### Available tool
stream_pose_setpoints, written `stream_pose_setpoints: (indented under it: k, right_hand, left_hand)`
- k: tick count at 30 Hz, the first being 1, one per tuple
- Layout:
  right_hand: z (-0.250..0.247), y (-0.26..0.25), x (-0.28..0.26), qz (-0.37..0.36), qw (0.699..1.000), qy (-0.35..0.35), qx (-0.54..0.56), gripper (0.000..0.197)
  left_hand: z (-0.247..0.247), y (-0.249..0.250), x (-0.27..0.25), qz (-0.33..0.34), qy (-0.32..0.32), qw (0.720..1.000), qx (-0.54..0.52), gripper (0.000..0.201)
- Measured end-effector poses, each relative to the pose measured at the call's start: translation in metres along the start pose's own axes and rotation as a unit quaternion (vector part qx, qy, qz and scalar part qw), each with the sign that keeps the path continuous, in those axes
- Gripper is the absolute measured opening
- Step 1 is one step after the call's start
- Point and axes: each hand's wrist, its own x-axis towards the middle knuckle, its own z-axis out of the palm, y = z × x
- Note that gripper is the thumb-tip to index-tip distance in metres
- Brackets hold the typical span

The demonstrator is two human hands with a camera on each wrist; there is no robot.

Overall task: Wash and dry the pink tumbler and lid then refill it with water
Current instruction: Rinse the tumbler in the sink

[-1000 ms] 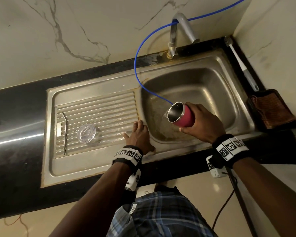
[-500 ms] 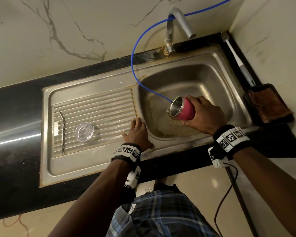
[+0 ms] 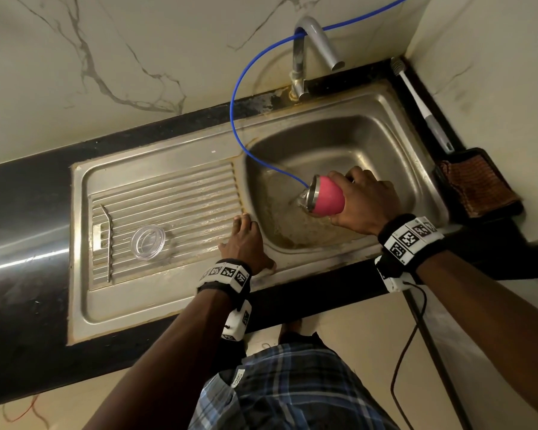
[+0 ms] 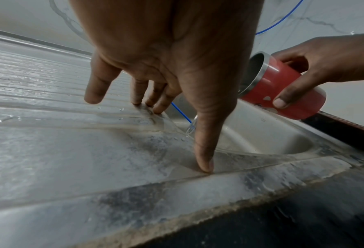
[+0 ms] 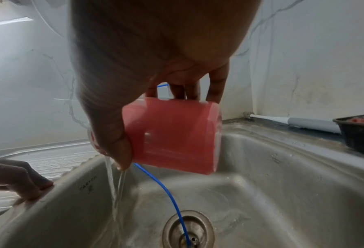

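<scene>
Right hand grip: fingers and thumb curled round the body of the pink tumbler, thumb on the near side, fingers over the far side. Tumbler held over the sink basin, tipped past level. Long axis runs from the grip out toward the person's left and slightly down; steel rim and mouth point away from the palm, base sits inside the grip. Water runs off the low edge of the mouth in a thin stream and falls toward the drain directly below the grip.

Blue hose loops from behind the tap, passes just beside the tumbler's mouth, and ends in the drain. Whether it touches the rim: cannot tell.

Left hand grip: flat and spread, holding nothing. Fingertips press on the ridge between draining board and basin, thumb on the front lip. It lies on the mouth side of the tumbler, near but apart.

Lid, clear and round, lies flat on the draining board, well beyond the left hand and farthest from the right grip. The left hand is clearly the nearer one to it.

Judgement: rinse-and-empty step; drying and refill not yet done. Righting the tumbler means swinging the mouth up, away from the left hand.
</scene>
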Motion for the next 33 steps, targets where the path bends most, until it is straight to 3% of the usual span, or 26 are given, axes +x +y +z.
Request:
stream_pose_setpoints:
  k: [11, 18, 28, 33]
  right_hand:
    - [-0.012, -0.002, 0.007, -0.037, 0.996, 0.005, -0.082, 0.096]
    - [-0.019, -0.009, 0.012, -0.075, 0.984, 0.010, -0.159, 0.084]
    - [-0.022, -0.023, 0.025, -0.080, 0.984, 0.006, -0.159, 0.090]
    - [-0.022, -0.025, 0.028, -0.069, 0.991, 0.004, -0.117, 0.084]
  left_hand:
    - [0.005, -0.003, 0.004, 0.003, 0.010, 1.000, 0.006, 0.128]
    - [0.006, -0.003, 0.005, 0.006, 0.013, 1.000, 0.005, 0.130]
    - [0.008, -0.005, 0.007, 0.013, 0.019, 1.000, 0.000, 0.131]
    - [0.008, -0.005, 0.007, 0.012, 0.018, 1.000, 0.001, 0.130]
